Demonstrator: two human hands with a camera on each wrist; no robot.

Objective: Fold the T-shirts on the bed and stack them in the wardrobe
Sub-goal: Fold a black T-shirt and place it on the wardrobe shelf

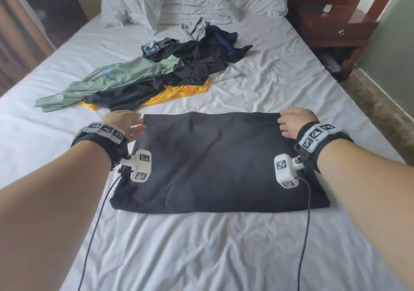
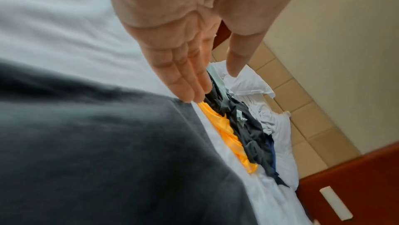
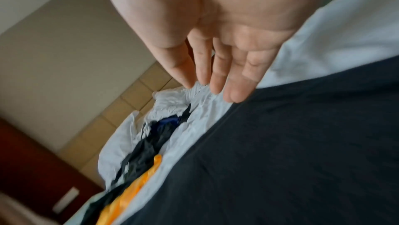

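A black T-shirt lies folded into a flat rectangle on the white bed sheet, close in front of me. My left hand hovers at its far left corner with fingers straight; in the left wrist view the fingertips just reach the shirt's edge. At the far right corner is my right hand, fingers straight too, its fingertips at the shirt's edge. Neither hand holds cloth. Further back lies a loose pile of T-shirts: green, black, yellow, navy.
White pillows and rumpled bedding fill the head of the bed. A dark wooden nightstand stands at the right, with carpet along the bed's right side. Cables from both wrist cameras trail over the near sheet.
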